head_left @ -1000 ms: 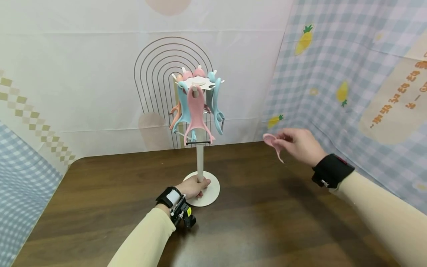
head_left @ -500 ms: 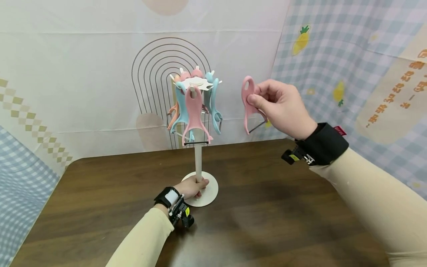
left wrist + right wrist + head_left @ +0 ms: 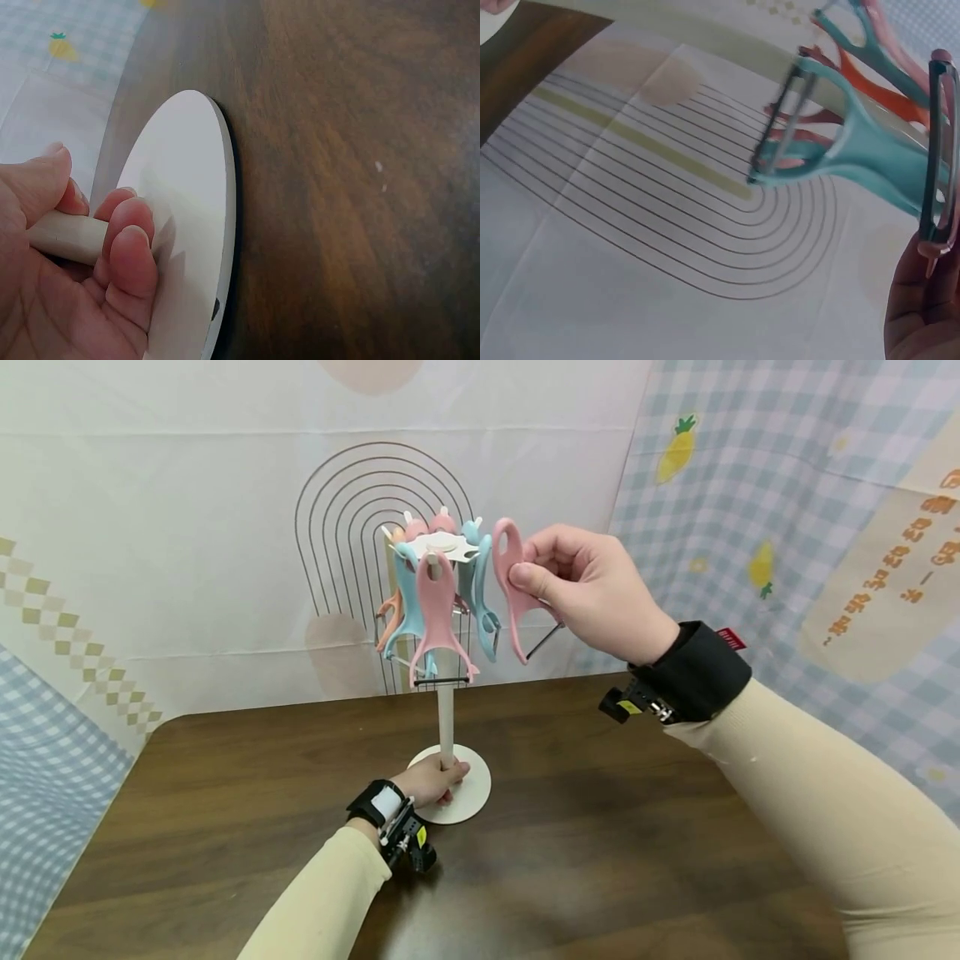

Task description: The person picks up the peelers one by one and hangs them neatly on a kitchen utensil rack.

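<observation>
My right hand (image 3: 600, 597) pinches a pink Y-shaped vegetable peeler (image 3: 517, 597) between thumb and fingers, blade end down. It is held just right of the top of a white display stand (image 3: 446, 718), close beside a hanging blue peeler (image 3: 485, 597). More peelers hang round the stand's hooked top, among them a pink one (image 3: 437, 610) in front and an orange one (image 3: 392, 614) at the left. Low on the pole, my left hand (image 3: 429, 781) grips the stand just above its round base (image 3: 191, 180). In the right wrist view the blade of the held peeler shows at the right edge.
The stand is on a dark wooden table (image 3: 600, 843). A white cloth (image 3: 187, 552) with a printed arch pattern hangs behind, and a blue checked cloth (image 3: 720, 510) hangs at the right.
My right hand has come up and left with the pink peeler, from low at the right to beside the stand's top. The peeler is now more upright. My left hand stays on the pole.
</observation>
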Available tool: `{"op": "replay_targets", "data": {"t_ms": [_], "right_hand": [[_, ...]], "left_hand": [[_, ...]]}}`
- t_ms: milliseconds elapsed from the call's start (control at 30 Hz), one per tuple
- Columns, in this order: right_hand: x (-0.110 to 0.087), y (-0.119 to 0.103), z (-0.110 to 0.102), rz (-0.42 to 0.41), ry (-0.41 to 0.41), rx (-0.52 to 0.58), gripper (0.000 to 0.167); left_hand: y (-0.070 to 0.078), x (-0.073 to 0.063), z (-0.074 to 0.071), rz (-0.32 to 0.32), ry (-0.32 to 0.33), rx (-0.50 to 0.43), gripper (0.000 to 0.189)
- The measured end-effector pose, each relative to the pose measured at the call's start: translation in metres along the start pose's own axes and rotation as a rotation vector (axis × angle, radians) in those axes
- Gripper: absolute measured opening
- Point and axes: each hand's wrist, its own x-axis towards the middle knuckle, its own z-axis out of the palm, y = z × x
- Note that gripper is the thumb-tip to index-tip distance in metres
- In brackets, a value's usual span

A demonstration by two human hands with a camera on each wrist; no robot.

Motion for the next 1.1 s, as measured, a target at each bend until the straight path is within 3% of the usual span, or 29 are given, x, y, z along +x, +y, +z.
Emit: {"op": "replay_targets", "data": {"t_ms": [300,700,1100], "right_hand": [[0.004,0.005,0.010,0.010,-0.017,-0.070,0.008],[0.003,0.011,0.014,0.042,-0.062,0.004,0.008],[0.010,0.018,0.022,0.064,-0.099,-0.100,0.010]], "left_hand": [[0.001,0.000,0.000,-0.012,0.004,-0.001,0.035],[-0.002,0.001,-0.001,-0.019,-0.009,-0.011,0.034],[0.001,-0.004,-0.002,-0.019,-0.008,-0.006,0.035]]}}
